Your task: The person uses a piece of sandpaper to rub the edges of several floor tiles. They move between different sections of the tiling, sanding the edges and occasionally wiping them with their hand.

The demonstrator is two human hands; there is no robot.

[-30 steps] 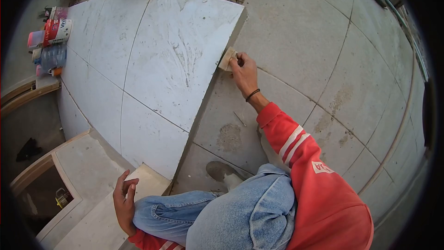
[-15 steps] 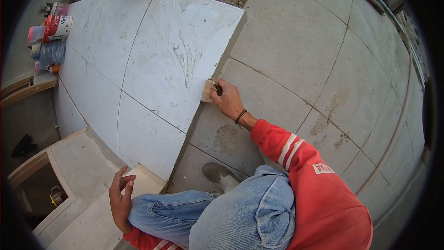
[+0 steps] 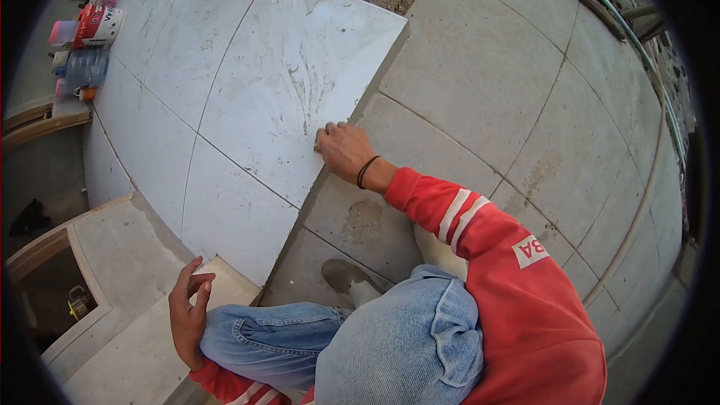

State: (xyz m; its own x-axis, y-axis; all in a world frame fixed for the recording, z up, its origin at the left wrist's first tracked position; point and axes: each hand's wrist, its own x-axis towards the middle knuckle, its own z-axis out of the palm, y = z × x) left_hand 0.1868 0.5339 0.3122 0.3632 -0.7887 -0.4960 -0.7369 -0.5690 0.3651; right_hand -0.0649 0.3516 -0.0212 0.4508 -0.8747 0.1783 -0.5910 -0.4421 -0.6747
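Note:
My right hand [image 3: 346,151] rests at the edge of the raised white tiled surface [image 3: 247,90], its fingers curled over a small tan piece [image 3: 318,147] that is mostly hidden beneath them. A dark band circles that wrist. Grey smears mark the white tiles beyond the fingers. My left hand [image 3: 189,313] hovers by my left knee, near the lower corner of the white tiles, with its fingers apart and nothing in them.
Paint tub [image 3: 103,25], pink-lidded container [image 3: 64,33] and clear plastic bottle [image 3: 86,69] stand at the upper left. Grey floor tiles [image 3: 465,60] lie lower on the right. A framed opening [image 3: 52,292] is at lower left. Hoses run along the far right.
My right hand has moved slightly left onto the white tile edge and turned knuckles-up, now covering most of the tan piece. The view has shifted a little.

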